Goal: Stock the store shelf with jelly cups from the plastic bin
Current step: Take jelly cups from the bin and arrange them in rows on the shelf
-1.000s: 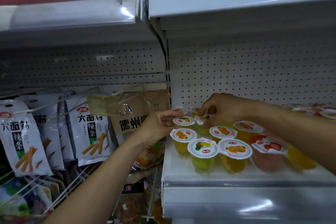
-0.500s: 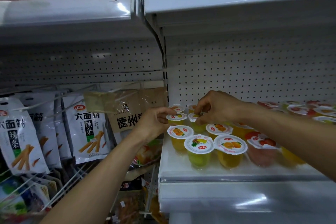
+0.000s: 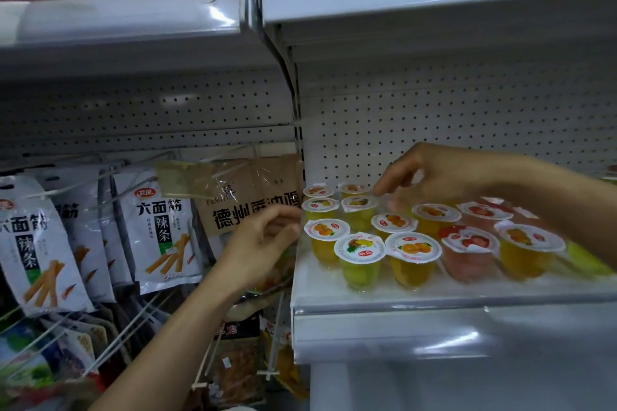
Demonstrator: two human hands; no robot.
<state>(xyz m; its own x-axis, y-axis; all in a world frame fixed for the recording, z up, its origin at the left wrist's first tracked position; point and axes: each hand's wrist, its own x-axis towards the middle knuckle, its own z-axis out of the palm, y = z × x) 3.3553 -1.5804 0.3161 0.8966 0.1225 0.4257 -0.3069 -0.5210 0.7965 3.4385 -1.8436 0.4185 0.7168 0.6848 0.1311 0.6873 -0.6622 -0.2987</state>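
So in the head view, both bare arms reach in toward the white shelf (image 3: 384, 297) that carries the jelly cups (image 3: 360, 257). The cups stand upright in a tight cluster on the shelf's left end, lids up, mostly orange and yellow ones, with a couple of red ones further right along the shelf. No bin anywhere in view.

The left hand (image 3: 263, 243) comes up from the lower left, forearm angled steeply, and sits just off the shelf's left edge, right beside the nearest orange-lid cup (image 3: 326, 230). Its fingers (image 3: 283, 227) are loosely curled and a bit spread, holding nothing; whether they touch that cup's rim I can't tell, it's blurry.

The right hand (image 3: 434, 177) comes in from the right, forearm crossing above the shelf, palm down, hovering over the back rows of cups. Thumb and forefinger are pinched down close together near a back-row cup (image 3: 359, 202), but it's too blurred to tell if they actually grip anything.

Left of the shelf hang snack bags (image 3: 163, 227) on wire hooks, plus a brown packet (image 3: 247, 197) just behind the left hand.
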